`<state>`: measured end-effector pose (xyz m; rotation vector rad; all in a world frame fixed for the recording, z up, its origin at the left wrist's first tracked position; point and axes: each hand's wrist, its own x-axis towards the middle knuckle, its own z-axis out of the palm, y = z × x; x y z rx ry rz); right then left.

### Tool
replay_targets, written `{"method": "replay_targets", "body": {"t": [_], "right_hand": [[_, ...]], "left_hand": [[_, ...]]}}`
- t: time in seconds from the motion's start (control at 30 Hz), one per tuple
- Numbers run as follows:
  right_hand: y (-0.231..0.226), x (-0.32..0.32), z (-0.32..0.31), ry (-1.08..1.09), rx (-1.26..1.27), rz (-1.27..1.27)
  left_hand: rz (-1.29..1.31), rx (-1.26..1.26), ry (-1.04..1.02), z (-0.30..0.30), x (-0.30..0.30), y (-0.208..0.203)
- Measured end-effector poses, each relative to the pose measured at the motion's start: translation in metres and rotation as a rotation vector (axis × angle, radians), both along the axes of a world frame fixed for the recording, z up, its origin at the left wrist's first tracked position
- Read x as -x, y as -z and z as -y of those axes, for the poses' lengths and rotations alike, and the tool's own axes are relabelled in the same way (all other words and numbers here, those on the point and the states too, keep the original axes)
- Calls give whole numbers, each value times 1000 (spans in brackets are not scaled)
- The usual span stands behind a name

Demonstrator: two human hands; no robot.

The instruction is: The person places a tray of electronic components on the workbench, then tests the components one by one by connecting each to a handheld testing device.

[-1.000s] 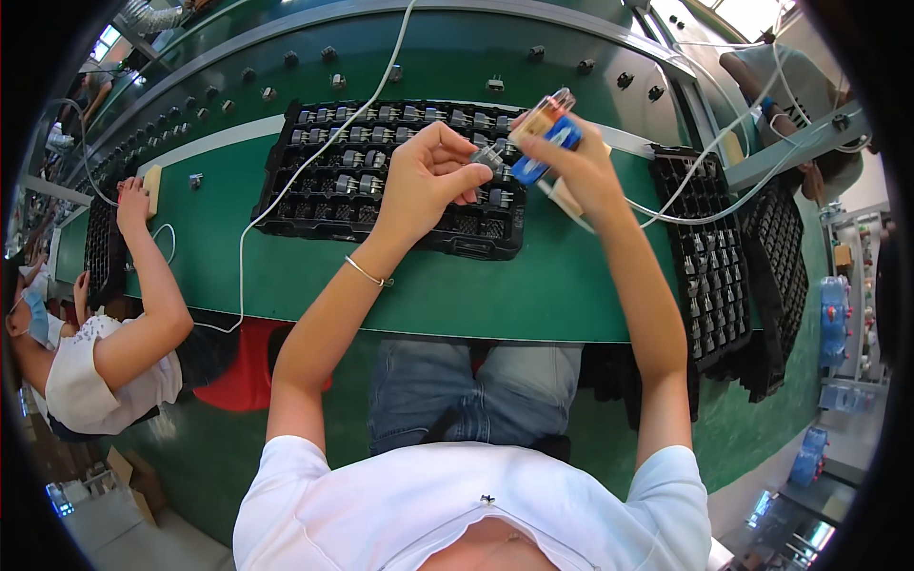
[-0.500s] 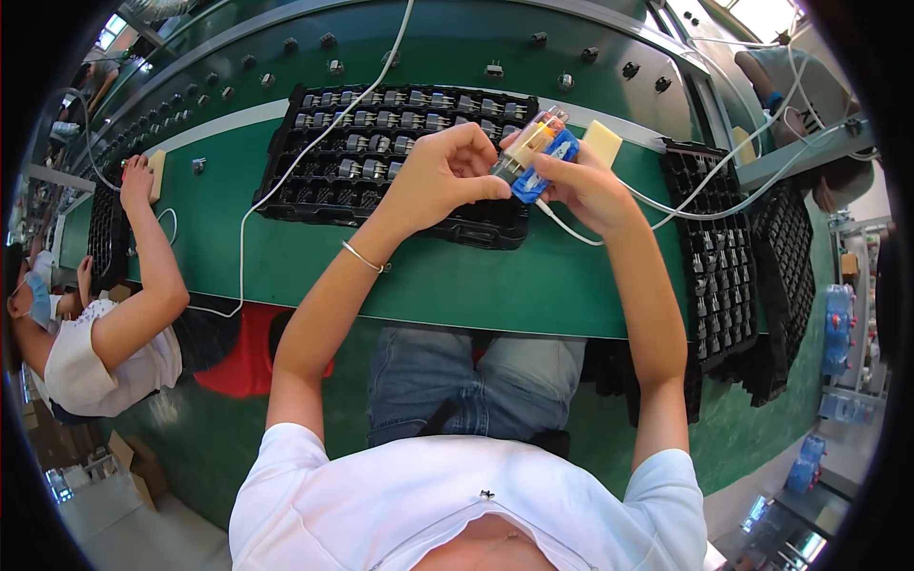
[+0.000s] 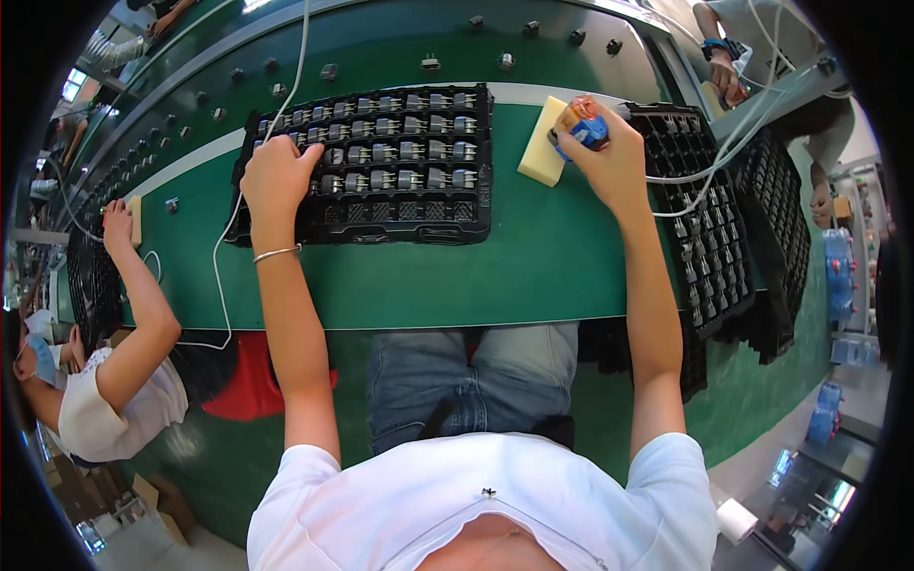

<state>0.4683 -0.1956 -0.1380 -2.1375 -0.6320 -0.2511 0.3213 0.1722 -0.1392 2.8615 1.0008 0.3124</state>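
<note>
My left hand (image 3: 276,186) is over the left end of a black tray (image 3: 409,230), fingers curled downward and thumb bent to the right. Its fingertips are by the row ends, and whatever they pinch is hidden. Small metal-and-black parts with pins (image 3: 411,152) sit in rows in the tray; the pockets of the nearest row hold none. At the right, my right hand (image 3: 614,157) is closed around a blue-and-orange handheld device (image 3: 583,124), held just beside a pale yellow block (image 3: 543,147). Most of the device's lower part is hidden by the hand.
More black trays of parts (image 3: 709,247) stand at the right edge of the green table (image 3: 428,285). Loose parts (image 3: 506,61) stand along the strip behind. A white cable (image 3: 221,276) crosses the left side. A co-worker's arm (image 3: 143,276) is at the left; another person's hand (image 3: 728,81) is far right.
My left hand has left the device and moved left to the tray. My right hand has moved slightly right with the device, which is turned more upright. The view has shifted a little.
</note>
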Motion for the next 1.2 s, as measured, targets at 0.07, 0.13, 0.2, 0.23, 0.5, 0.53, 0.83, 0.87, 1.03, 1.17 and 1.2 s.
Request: {"method": "replay_targets", "body": {"t": [0.07,0.13,0.2,0.23,0.5,0.53,0.83,0.87,1.03,1.17,1.2], "right_hand": [[0,1,0,33,80,29],[5,1,0,42,58,27],[6,3,-1,62,82,50],[6,4,-1,73,83,50],[8,5,-2,56,42,75],[8,5,0,61,42,70],[2,2,-2,129,41,0],[2,2,-1,129,41,0],[3,5,3,42,61,-1],[2,6,2,11,32,-4],[4,6,1,7,18,14]], "left_hand": [[-10,-1,18,-7,2,0],[-2,10,37,-7,3,2],[19,-24,49,-2,2,3],[37,-57,49,2,2,2],[570,452,390,37,-6,-11],[594,594,466,47,-10,-9],[518,1232,634,101,-12,1],[517,1228,630,102,-12,1],[506,1363,622,103,-16,10],[535,1492,579,103,-15,9],[532,1493,583,102,-16,10]]}}
